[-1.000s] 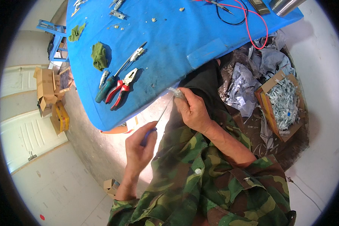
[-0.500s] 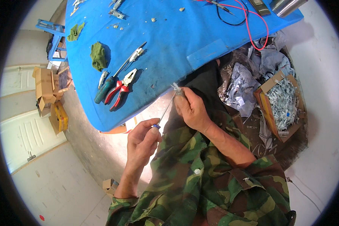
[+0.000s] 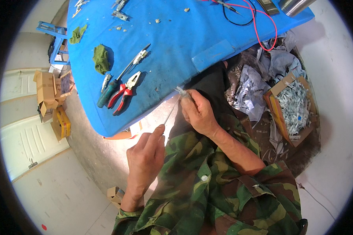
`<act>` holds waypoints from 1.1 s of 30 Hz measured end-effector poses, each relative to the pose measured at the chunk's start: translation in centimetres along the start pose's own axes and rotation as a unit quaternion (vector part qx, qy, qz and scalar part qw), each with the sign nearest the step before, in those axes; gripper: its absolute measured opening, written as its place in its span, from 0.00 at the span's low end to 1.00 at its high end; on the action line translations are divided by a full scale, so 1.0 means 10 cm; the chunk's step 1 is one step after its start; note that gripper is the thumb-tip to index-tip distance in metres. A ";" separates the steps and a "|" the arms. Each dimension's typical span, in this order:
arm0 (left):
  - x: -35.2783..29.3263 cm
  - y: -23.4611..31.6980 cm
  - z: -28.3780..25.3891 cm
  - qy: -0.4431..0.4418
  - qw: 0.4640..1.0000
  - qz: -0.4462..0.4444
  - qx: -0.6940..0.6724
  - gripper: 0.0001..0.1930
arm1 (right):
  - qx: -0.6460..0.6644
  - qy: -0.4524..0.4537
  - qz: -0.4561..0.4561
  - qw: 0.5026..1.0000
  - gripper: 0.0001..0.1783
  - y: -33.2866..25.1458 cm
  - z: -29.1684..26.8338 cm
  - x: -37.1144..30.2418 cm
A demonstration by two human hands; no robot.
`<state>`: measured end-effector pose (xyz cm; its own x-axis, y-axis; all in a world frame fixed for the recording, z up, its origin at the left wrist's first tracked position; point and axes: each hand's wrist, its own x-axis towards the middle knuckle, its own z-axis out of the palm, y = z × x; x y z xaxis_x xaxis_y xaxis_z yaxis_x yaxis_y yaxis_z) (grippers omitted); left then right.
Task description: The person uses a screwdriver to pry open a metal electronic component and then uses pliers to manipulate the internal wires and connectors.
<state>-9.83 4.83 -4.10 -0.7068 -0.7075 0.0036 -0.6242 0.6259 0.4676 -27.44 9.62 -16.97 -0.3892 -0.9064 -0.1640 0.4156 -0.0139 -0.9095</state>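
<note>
My left hand [image 3: 146, 156] is closed round the handle of a thin screwdriver [image 3: 171, 112], the handle hidden inside the fist. Its slim metal shaft slants up and right to my right hand [image 3: 200, 114]. There, thumb and fingers pinch a small whitish-metal piece [image 3: 181, 91], which sticks out past the fingertips just off the table edge. The shaft's tip reaches this piece; exact contact is too small to tell. On the blue-covered table [image 3: 164, 51] lie red-handled pliers [image 3: 124, 92] and a green-handled screwdriver [image 3: 110, 93], with a metal part [image 3: 140, 56] by its shaft.
Green cloths [image 3: 101, 59] lie on the table's left, test leads [image 3: 255, 27] and a metal cup [image 3: 294, 6] at far right. A carton of whitish scraps [image 3: 296, 107] stands on the floor at right, beside plastic bags [image 3: 249, 92]. Cardboard boxes [image 3: 47, 88] stand at left.
My left hand has turned and closed further round the screwdriver, hiding the blue handle seen before. The right hand keeps its pinch, shifted slightly left.
</note>
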 end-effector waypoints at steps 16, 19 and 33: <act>0.00 0.08 0.37 0.027 0.998 -0.039 -0.036 0.13 | 0.089 0.017 0.049 0.995 0.14 -0.05 0.05 -0.01; 0.01 0.10 0.48 0.043 0.999 -0.033 -0.004 0.13 | 0.085 0.031 0.050 0.995 0.15 -0.08 0.04 0.01; -0.04 0.05 0.84 0.107 0.994 -0.010 -0.008 0.16 | 0.210 0.061 0.057 0.974 0.18 0.06 0.08 0.04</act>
<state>-12.71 8.17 -11.30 -0.6055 -0.7748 0.1817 -0.6315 0.6067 0.4829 -26.74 8.89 -17.26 -0.4047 -0.8561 -0.3214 0.7512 -0.1108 -0.6507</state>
